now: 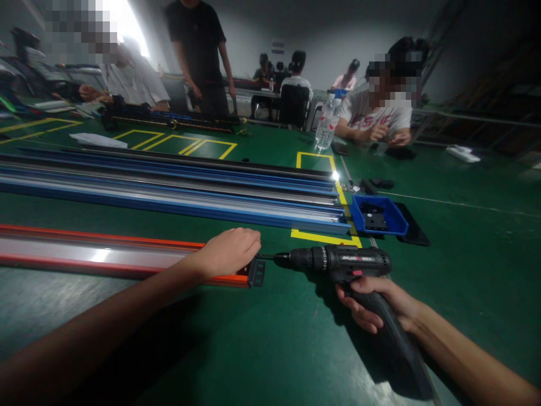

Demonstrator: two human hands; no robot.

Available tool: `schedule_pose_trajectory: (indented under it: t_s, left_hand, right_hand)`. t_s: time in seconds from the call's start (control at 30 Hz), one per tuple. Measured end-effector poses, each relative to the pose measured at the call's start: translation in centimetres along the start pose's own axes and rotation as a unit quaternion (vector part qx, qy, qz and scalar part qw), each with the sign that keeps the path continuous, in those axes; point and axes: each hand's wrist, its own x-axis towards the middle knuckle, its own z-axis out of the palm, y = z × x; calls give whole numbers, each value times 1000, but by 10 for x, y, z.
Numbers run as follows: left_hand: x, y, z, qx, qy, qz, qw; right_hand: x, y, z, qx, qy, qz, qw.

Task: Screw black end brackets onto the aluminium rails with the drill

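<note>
1. Orange-edged, the long rail (127, 256) lies on the green surface (270, 349), its right end under the left hand (232, 248). Those fingers curl over the end; whether they are clamped on it or only pressing down, I cannot tell. If only pressing, the rail could twist or slide under a sideways push.

2. The right hand (399, 301) is wrapped firmly round the handle of the black drill (357, 262). One-handed support could let the tool kick or roll if the bit (268, 256) catches.

3. The bit points straight at the rail's end, just beside the left fingers. A slip there could nick them (the likeliest injury, I would judge).

4. The black bracket (257, 274) sits at that same end. A tilted drill could send the bit in askew or skate it off; the tip's contact is hidden by the fingers.

5. Beyond the drill stands the blue tray (386, 230) with dark parts (374, 220) inside, near the ends of the blue rails (211, 208). A wide swing away from the body could knock it and scatter them.
</note>
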Motion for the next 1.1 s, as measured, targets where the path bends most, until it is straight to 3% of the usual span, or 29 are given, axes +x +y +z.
schedule_pose_trajectory:
  t_s: [0.53, 1.1]
  left_hand:
    - [-1, -2, 4, 8, 24, 20, 999]
    - [-1, -1, 2, 4, 3, 14, 1000]
  right_hand:
    - [0, 1, 0, -3, 10, 4, 1000]
    - [0, -1, 2, -8, -6, 0, 1000]
